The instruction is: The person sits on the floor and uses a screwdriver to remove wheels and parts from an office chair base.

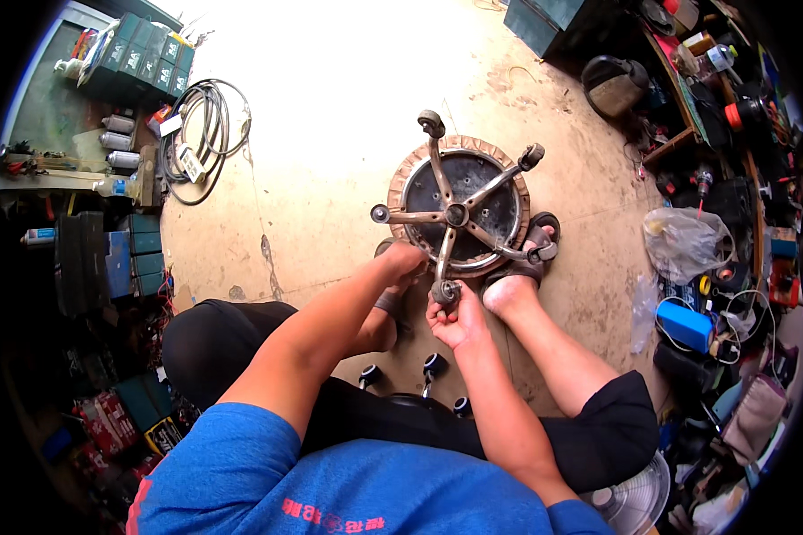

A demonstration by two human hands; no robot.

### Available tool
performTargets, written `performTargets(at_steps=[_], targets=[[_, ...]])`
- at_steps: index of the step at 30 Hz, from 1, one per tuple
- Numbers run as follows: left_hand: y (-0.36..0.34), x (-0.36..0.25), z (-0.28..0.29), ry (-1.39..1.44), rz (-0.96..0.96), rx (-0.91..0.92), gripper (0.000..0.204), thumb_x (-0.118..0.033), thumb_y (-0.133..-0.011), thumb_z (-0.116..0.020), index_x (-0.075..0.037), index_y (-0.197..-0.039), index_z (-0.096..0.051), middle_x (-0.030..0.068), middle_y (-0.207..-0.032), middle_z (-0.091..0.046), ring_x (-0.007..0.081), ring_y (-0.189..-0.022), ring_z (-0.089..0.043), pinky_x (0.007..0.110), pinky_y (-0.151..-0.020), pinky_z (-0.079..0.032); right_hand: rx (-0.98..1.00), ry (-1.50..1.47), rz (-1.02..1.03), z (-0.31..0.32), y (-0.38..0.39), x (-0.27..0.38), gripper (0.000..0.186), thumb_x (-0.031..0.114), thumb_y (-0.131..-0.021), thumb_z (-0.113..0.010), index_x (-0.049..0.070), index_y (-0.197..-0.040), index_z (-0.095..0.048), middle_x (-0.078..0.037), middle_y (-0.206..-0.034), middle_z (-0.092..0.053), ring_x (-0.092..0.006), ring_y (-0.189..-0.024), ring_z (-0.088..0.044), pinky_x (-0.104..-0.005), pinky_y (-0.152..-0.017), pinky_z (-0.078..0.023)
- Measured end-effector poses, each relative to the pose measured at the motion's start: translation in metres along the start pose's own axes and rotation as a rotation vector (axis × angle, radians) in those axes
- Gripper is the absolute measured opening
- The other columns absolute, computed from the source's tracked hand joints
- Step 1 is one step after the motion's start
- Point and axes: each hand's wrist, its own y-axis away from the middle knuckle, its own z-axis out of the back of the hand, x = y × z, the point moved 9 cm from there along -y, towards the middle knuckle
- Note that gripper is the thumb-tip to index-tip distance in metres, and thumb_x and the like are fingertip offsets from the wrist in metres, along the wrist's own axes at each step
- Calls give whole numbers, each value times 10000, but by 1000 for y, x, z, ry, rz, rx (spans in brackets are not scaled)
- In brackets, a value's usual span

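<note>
An upside-down swivel stool (458, 214) rests on the floor in front of me, its star-shaped metal base turned up. A pleated brown cover rings the underside of its round seat (400, 173). Worn casters sit at the ends of the base's legs. The caster (445, 292) nearest me is in my right hand (457, 325), whose fingers are curled round it. At the seat's near left rim, my left hand (405, 259) is closed; its fingers are mostly hidden, and I cannot make out what they hold.
My sandaled feet flank the stool. Black-and-white casters (434, 364) show between my legs. A coiled black cable (207, 143) lies at the far left, near green boxes (141, 55). Cluttered shelves, a plastic bag (687, 242) and a fan (633, 496) line the right.
</note>
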Motion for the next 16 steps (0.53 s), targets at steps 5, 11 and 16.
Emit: performTargets(at_steps=[5,11,16], targets=[[-13,-23,-2,-135,55,-39,161,-131,-815,-637,-47,-677,-635,70,-608,-591,180,-461,-539,331,-382,-388,-26,-2,33,2,1,-1,290,306,-946,-597,30,-892,-665,-100,-805,-660,-166,-610,-575,-243,-529,-499],[-13,-34,-16,-114,150,63,222,-229,-883,-681,-59,-741,-662,55,-656,-621,158,-507,-579,281,-419,-427,-14,5,17,5,-2,1,305,320,-953,-586,31,-892,-662,-88,-810,-662,-158,-607,-568,-243,-527,-492],[-80,32,-29,342,388,254,282,-353,-880,-744,-77,-878,-691,48,-692,-666,191,-535,-621,304,-433,-470,31,0,8,4,-5,-1,307,335,-946,-600,36,-925,-668,-89,-822,-664,-167,-614,-570,-247,-535,-497]])
